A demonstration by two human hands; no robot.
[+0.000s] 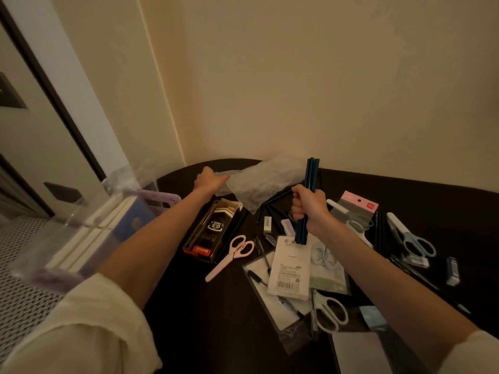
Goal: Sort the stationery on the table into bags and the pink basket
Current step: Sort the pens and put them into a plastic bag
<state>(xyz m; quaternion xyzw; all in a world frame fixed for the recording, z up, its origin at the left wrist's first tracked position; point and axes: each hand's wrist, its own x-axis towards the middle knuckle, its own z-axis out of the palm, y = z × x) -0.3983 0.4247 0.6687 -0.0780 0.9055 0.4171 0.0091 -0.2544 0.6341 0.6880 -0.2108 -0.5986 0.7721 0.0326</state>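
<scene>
My right hand (307, 205) grips a bundle of dark blue pencils (310, 174) upright above the dark table (216, 306). My left hand (209, 180) holds one end of a crumpled clear plastic bag (259, 179), which stretches toward the pencil tips. More blue pencils (275, 197) lie under the bag. A pink basket (159, 199) stands at the table's left edge, with notebooks in a clear bag (89, 233) in front of it.
Scattered on the table: pink scissors (232, 255), a black pen box (210, 230), white scissors (329, 311), blue scissors (413, 238), packaged scissors (353, 214), erasers (267, 221), pens (259, 282) and a labelled packet (290, 268). A cream wall rises behind.
</scene>
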